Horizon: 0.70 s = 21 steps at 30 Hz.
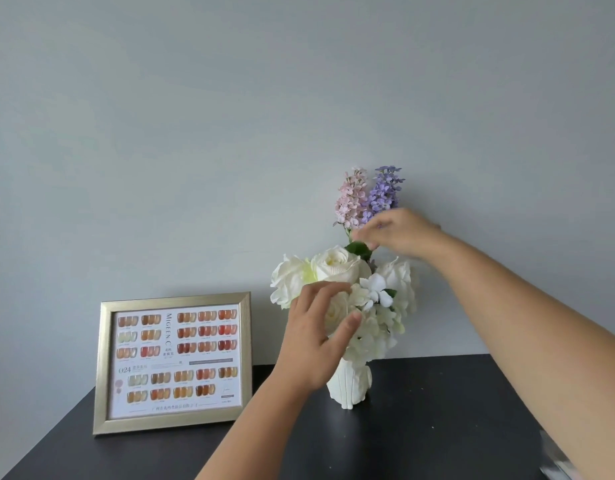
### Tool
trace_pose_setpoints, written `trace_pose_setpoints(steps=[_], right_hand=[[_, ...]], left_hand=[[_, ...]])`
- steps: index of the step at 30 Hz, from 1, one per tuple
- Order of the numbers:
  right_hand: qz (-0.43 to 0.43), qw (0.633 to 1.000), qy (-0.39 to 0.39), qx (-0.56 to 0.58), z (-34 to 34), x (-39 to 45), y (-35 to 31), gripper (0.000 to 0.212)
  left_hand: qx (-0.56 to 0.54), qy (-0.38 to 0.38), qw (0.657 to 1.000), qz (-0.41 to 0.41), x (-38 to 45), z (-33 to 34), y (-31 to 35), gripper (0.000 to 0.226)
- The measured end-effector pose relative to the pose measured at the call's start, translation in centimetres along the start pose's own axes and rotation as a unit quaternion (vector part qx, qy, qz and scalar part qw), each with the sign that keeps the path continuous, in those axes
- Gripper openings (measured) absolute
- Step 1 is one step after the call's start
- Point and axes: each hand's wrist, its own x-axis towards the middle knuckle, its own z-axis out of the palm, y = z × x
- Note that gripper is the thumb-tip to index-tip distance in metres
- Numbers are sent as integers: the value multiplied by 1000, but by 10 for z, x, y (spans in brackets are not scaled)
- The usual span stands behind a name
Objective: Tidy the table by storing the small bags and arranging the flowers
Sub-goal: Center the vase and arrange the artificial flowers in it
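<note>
Plain grey wall behind a black table (437, 427); on the table stands a white ribbed vase (349, 384) holding the flowers (337, 265), a cluster of white blooms with a pink spike (351, 197) and a purple spike (384, 188) rising above. The left hand (314, 337) reaches up from below, fingers spread and loosely curved, fingertips (344, 289) and thumb resting against the white blooms; it grips nothing firmly. The right hand (401, 233) extends from the right with the forearm sloping upward, its fingers bunched and pointing down at the base of the two spikes, beside a green leaf (359, 249); whether they pinch a stem cannot be told. To the left, well apart from the vase, a gold picture frame (173, 363) leans upright and shows a chart of nail colour swatches, headed "MIGFEN C" in vertical lettering, with "024" lower left. Smaller print is illegible.
</note>
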Motion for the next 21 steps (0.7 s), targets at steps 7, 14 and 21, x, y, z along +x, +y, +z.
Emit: trace_pose_setpoints(steps=[7,14,21], right_hand=[[155,984,33,76,9,21,36,29],[137,987,12,85,26,43,28,27],[93,981,61,-160,40,39,19,23]], left_hand=[[-45,0,999,17,2,5,-3,32],[-76,11,997,13,5,-1,-15,26],[-120,-1,993,-11,17,-3,-24,25]])
